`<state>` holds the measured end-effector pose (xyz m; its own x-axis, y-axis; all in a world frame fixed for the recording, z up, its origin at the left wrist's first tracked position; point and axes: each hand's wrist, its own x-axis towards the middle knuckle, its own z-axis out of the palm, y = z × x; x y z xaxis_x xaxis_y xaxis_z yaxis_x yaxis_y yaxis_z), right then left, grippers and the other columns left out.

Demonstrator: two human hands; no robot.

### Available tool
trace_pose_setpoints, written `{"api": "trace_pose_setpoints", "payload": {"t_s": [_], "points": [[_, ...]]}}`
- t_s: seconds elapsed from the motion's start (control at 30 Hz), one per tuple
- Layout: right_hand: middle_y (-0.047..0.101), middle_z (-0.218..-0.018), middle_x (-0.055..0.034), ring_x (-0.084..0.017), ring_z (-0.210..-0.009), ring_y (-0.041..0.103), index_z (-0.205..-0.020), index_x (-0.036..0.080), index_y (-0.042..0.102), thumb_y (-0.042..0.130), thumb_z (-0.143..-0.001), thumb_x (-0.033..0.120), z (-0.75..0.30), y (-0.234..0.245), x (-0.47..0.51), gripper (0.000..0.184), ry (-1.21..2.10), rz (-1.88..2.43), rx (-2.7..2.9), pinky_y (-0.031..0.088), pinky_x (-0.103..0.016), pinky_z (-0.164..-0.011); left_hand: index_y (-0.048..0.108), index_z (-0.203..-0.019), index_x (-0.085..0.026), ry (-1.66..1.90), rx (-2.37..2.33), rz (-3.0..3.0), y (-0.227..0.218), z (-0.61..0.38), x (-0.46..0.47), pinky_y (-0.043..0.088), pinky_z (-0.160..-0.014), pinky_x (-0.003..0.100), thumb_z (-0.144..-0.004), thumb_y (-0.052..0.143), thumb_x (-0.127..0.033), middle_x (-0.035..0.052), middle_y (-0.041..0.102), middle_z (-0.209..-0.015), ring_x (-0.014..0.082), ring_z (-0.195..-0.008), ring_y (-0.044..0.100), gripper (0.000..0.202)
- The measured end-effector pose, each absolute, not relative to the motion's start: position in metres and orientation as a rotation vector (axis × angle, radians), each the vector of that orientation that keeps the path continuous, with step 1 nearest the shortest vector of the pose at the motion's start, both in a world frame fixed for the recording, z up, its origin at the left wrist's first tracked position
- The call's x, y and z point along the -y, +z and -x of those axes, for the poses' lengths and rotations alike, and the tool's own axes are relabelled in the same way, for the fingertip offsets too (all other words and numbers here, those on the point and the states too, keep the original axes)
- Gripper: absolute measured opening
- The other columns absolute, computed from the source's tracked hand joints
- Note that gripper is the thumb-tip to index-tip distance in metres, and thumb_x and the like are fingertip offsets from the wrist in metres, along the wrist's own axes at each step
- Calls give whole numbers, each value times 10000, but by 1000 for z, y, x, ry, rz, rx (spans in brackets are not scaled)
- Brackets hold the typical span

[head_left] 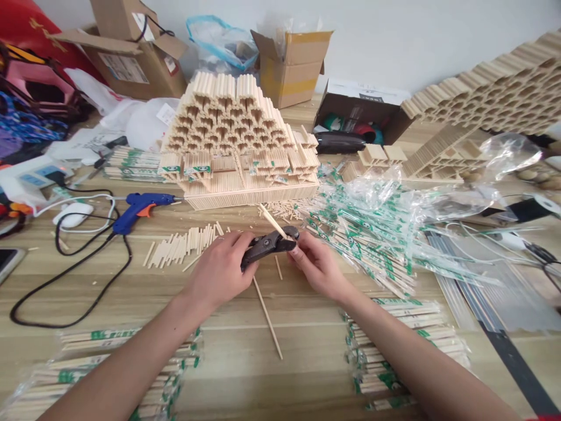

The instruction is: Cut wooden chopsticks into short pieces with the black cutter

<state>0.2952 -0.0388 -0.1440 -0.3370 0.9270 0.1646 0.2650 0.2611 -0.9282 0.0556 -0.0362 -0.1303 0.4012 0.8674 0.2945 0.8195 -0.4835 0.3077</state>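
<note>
My left hand (219,270) is closed round the handles of dark metal cutting pliers (268,245) at the table's middle. A thin wooden stick (272,221) lies slanted across the pliers' jaws. My right hand (316,264) pinches that stick just beside the jaws. A second long stick (268,318) lies loose on the table under my hands. Several short cut stick pieces (182,245) lie in a row to the left of my hands. Behind them stands a stepped model (239,140) built of stacked stick pieces.
A blue glue gun (140,209) with a black cable lies at left. Packs of wrapped chopsticks (377,237) pile up at right and along the near edge. Cardboard boxes (291,64) stand at the back. Another stick structure (491,99) runs along the right wall.
</note>
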Motion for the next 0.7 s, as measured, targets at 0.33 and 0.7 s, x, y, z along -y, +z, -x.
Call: {"api": "trace_pose_setpoints", "payload": {"t_s": [0.33, 0.7], "points": [[541, -752, -14, -177, -670, 463, -862, 241, 510, 462, -1057, 524, -293, -139, 39, 347, 1076, 1079, 1800, 363, -318, -588, 615, -1086, -189, 633, -1539, -2524, -130, -57, 37, 570, -794, 428, -878, 624, -237, 129, 711, -1037, 307, -938, 701, 214], [482, -720, 7, -169, -632, 426, -859, 251, 479, 460, -1059, 515, -292, -141, 41, 332, 1053, 1085, 1785, 356, -315, -567, 593, -1008, -206, 553, -1579, -2451, -128, -59, 38, 561, -722, 380, -839, 601, -156, 104, 721, -990, 285, -882, 721, 176]]}}
